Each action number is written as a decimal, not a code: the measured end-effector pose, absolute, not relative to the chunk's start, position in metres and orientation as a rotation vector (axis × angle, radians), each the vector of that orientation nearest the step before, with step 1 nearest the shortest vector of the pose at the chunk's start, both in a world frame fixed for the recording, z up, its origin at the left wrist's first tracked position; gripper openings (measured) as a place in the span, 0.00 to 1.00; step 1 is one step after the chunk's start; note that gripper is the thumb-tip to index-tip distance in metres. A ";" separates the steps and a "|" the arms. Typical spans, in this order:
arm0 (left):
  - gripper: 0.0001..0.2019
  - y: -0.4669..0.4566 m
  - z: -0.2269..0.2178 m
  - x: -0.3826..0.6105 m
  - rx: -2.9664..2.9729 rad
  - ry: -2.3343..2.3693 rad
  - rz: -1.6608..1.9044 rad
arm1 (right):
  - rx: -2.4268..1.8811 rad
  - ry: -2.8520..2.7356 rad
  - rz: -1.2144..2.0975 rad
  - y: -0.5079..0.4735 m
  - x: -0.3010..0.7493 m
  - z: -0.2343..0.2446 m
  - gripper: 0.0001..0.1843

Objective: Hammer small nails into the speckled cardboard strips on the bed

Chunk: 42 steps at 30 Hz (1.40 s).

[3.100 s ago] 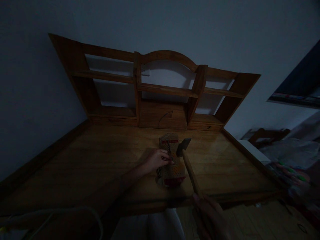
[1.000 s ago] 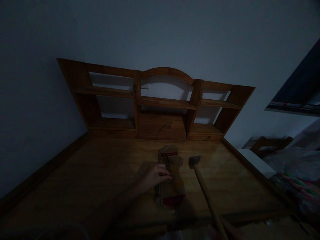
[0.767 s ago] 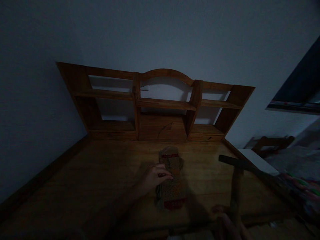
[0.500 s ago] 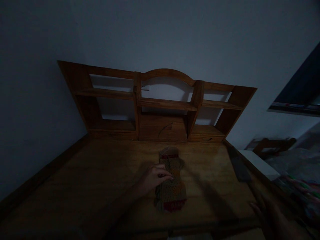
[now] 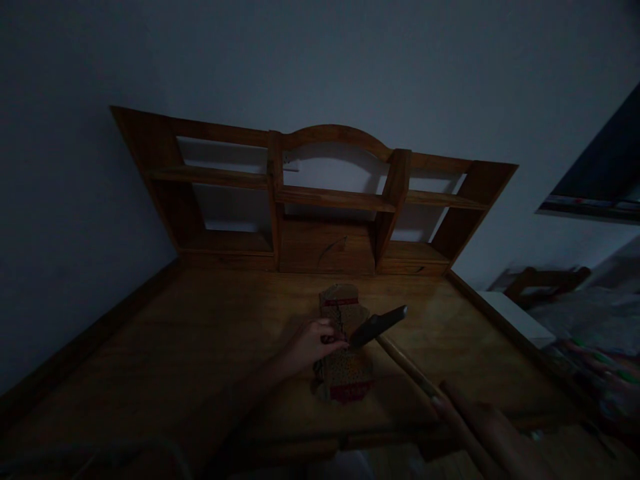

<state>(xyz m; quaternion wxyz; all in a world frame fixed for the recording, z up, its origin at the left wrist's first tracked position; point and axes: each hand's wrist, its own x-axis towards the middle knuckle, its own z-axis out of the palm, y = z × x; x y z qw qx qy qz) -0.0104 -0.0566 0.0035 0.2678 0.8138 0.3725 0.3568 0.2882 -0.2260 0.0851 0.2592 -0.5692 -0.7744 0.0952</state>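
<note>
A flattened brown cardboard piece (image 5: 355, 370) with dark speckles and red printed bands lies on the wooden desk (image 5: 200, 347). My left hand (image 5: 313, 343) rests at its left side, thumb and fingers pinched together over its middle; whatever they hold is too small and dark to make out. My right hand (image 5: 485, 423), at the lower right, is closed around the wooden handle of a hammer (image 5: 377, 327). The dark hammer head is over the cardboard, right beside my left fingertips. In this dim light I cannot tell whether it touches anything.
A wooden shelf unit (image 5: 335, 199) with open compartments stands along the desk's back edge, against the wall. To the right are a white surface (image 5: 515, 317), a wooden chair back (image 5: 547, 283) and a blurred pile of plastic-looking items (image 5: 590, 327).
My right hand has swung the hammer from the far right, raised and blurred, leftward onto the area by my left fingers. My left hand keeps its pinch in nearly the same place.
</note>
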 end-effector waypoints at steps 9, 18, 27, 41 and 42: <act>0.14 -0.060 0.006 -0.009 2.180 0.937 0.949 | -1.670 -2.189 0.435 -0.198 0.275 0.094 0.30; 0.15 -0.062 0.008 -0.008 2.163 1.020 0.926 | -1.621 -2.294 0.557 -0.188 0.275 0.095 0.19; 0.14 -0.062 0.013 -0.008 2.183 0.966 0.932 | -1.630 -2.321 0.567 -0.185 0.286 0.069 0.22; 0.16 -0.060 0.008 -0.008 2.233 1.026 0.903 | -1.629 -2.260 0.613 -0.190 0.268 0.083 0.19; 0.15 -0.060 0.008 -0.008 2.234 1.025 0.900 | -1.620 -2.258 0.610 -0.191 0.267 0.083 0.19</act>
